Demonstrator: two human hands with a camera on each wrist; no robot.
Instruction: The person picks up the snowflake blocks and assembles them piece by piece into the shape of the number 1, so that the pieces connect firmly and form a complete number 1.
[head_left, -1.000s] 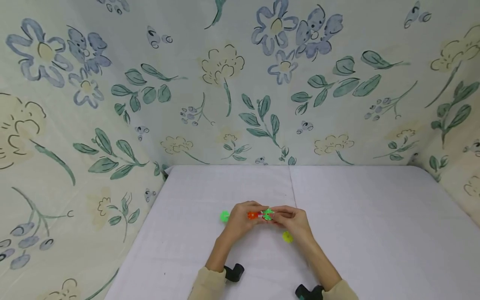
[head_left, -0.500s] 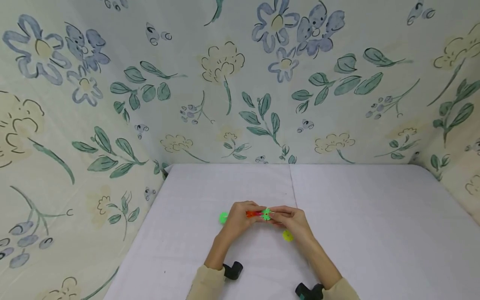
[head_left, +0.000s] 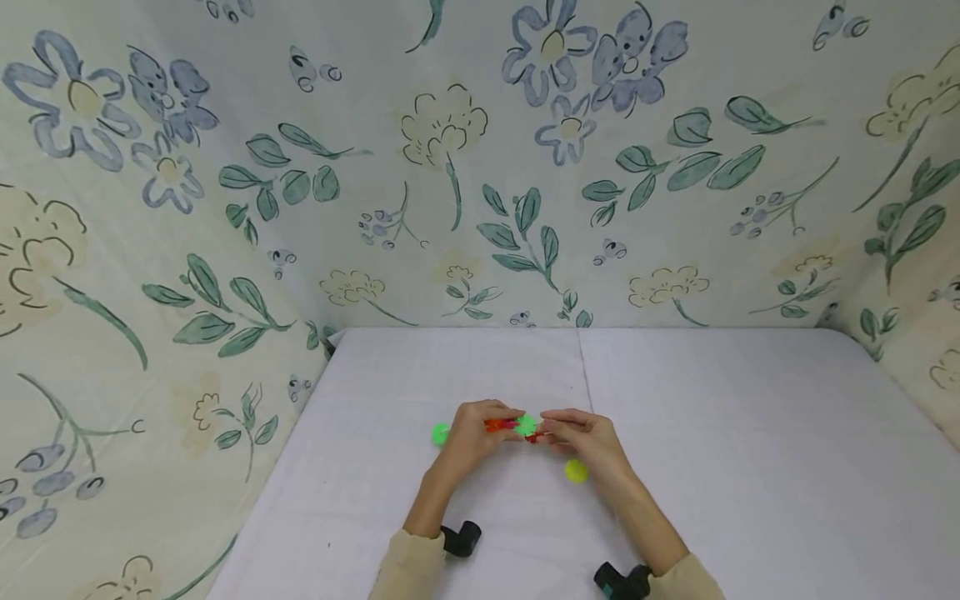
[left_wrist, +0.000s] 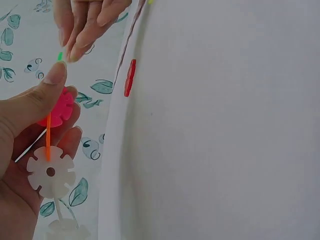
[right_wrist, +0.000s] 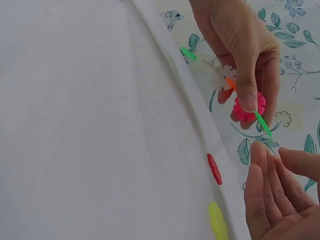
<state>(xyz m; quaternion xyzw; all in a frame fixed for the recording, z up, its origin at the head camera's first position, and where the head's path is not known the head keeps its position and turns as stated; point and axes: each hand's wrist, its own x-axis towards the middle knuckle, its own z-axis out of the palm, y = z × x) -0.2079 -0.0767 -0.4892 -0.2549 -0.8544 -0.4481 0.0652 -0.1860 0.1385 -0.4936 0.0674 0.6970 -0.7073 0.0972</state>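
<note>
My left hand (head_left: 472,437) pinches a pink notched plastic disc (left_wrist: 61,111) between thumb and fingers. That disc belongs to a chain of interlocking discs. A green disc (head_left: 527,425) stands at the chain's end toward my right hand. On the other side follow an orange disc (left_wrist: 48,137), seen edge-on, and white discs (left_wrist: 51,172). Past the white ones, a second green disc (right_wrist: 188,53) shows beyond my left hand. My right hand (right_wrist: 280,200) is just apart from the near green disc. Its fingers are extended, thumb close to the fingertips, with nothing held.
On the white cloth-covered table (head_left: 712,467) lie a red disc (right_wrist: 214,169) and a yellow disc (head_left: 577,471) near the right hand. Black wrist mounts (head_left: 461,539) sit at both wrists. A floral cloth (head_left: 450,208) hangs behind and at the sides.
My right fingers have come off the green disc, leaving a small gap. The left hand has shifted slightly left with the chain. The red disc on the table has come into sight.
</note>
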